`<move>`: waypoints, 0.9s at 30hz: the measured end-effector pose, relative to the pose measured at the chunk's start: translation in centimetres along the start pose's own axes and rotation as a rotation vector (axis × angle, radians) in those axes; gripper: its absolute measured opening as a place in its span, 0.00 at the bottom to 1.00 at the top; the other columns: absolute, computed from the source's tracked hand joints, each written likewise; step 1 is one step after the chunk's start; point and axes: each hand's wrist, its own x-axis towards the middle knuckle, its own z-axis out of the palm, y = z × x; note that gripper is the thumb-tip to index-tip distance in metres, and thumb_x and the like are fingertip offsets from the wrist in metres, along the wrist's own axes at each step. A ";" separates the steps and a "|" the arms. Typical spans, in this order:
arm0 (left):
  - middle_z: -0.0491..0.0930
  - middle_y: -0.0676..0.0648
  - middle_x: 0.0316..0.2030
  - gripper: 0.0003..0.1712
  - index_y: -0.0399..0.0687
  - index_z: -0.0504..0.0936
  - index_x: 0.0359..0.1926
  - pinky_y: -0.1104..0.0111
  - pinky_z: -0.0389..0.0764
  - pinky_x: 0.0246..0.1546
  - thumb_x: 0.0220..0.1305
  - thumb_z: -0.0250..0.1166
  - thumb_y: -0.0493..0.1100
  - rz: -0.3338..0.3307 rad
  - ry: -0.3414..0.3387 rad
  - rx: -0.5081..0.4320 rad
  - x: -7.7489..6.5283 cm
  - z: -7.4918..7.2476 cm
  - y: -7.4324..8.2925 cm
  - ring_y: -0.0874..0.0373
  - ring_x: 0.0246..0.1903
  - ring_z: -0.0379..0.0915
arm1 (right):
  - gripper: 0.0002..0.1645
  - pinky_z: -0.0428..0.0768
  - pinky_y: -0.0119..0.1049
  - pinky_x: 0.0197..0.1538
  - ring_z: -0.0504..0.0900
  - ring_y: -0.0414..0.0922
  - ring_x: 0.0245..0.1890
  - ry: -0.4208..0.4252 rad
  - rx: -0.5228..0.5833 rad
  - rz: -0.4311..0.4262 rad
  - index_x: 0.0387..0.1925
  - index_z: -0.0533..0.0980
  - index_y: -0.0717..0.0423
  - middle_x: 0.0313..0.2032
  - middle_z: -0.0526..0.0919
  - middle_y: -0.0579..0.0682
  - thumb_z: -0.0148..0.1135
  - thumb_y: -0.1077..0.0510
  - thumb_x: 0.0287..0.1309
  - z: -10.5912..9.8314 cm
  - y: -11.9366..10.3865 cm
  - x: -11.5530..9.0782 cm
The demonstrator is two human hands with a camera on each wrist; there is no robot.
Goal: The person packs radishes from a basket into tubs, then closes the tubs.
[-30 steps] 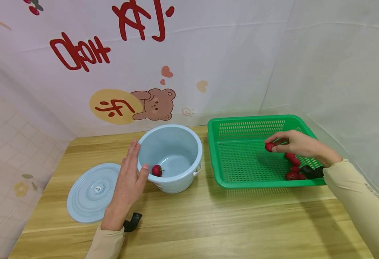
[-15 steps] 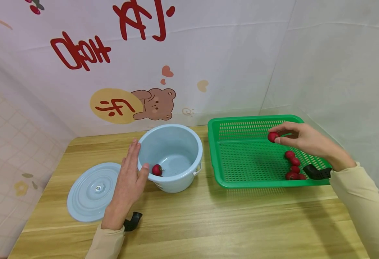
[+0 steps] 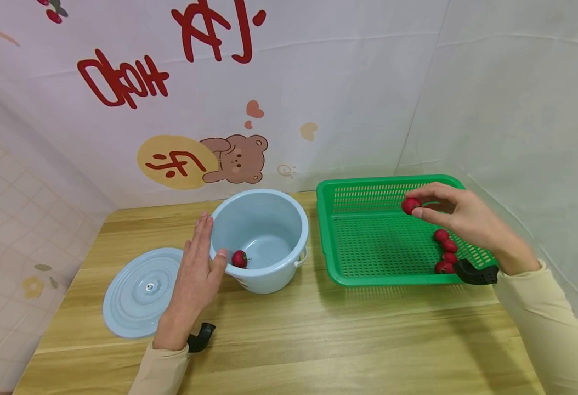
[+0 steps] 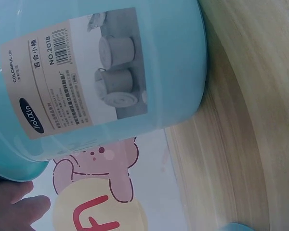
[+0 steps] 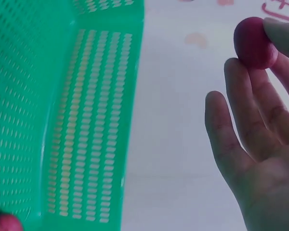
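Observation:
Between the thumb and fingertips of my right hand (image 3: 459, 216) is a red radish (image 3: 411, 206), pinched above the green basket (image 3: 332, 263). The right wrist view shows the same radish (image 5: 254, 43) gripped at its side, with the other fingers spread. Several more radishes (image 3: 449, 246) lie along the basket's right side. My left hand (image 3: 197, 277) rests with fairly straight fingers against the left rim of the light blue bucket (image 3: 269, 282). One radish (image 3: 239, 259) lies on the bucket's floor. In the left wrist view, fingers (image 4: 19, 207) touch the bucket's rim beside its label (image 4: 77, 72).
A round light blue lid (image 3: 141, 293) lies on the wooden table (image 3: 289, 340) left of the bucket. Behind stands a white printed wall hanging (image 3: 348, 99). The bucket's white handle (image 3: 301, 259) hangs at its right side.
My right hand has lifted the radish up from inside the basket and now shifts slightly left with it. The left hand and the bucket stay where they were.

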 end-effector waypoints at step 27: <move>0.47 0.42 0.82 0.39 0.37 0.52 0.81 0.31 0.47 0.72 0.79 0.50 0.51 -0.025 -0.006 0.037 0.1 -0.1 0.2 0.42 0.80 0.41 | 0.23 0.81 0.28 0.56 0.83 0.44 0.50 0.147 0.298 -0.332 0.58 0.80 0.63 0.54 0.81 0.54 0.65 0.75 0.63 6.6 -6.4 0.4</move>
